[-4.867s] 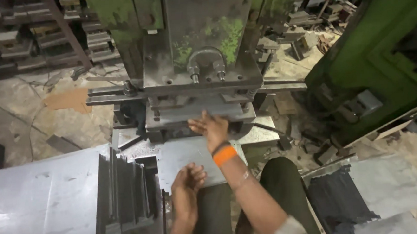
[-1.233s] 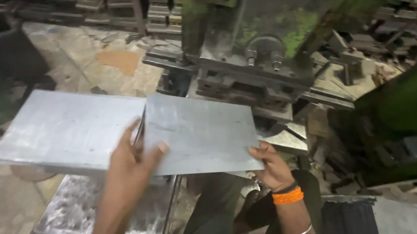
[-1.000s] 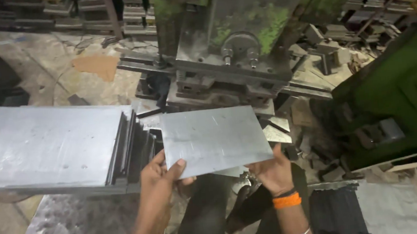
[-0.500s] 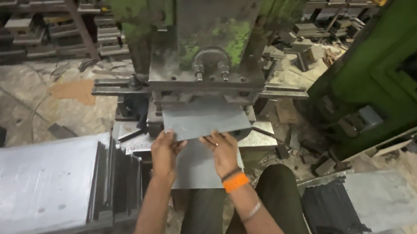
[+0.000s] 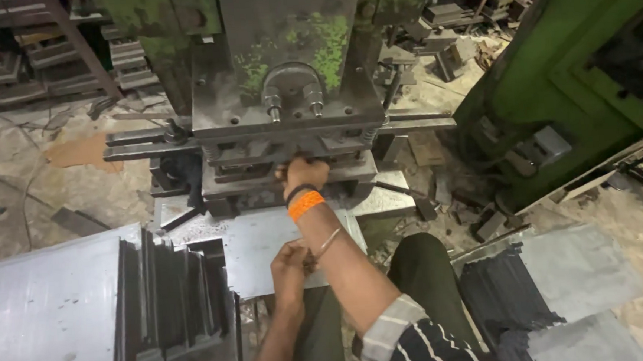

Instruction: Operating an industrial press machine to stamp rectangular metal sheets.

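A dull grey metal sheet [image 5: 266, 243] with a smooth, matt face is touched by the left hand [image 5: 290, 258]. Bare dark steel, grimy and flecked with chipped green paint, is seen on the press [image 5: 286, 93]. The stack of sheets [image 5: 54, 308] is shown as pale, faintly scratched metal. A rough, dusty concrete floor [image 5: 8, 170] is seen.

metal workshop: green press machine [image 5: 290, 93], stacked steel sheets [image 5: 84, 306], scrap on grimy floor [image 5: 8, 170]
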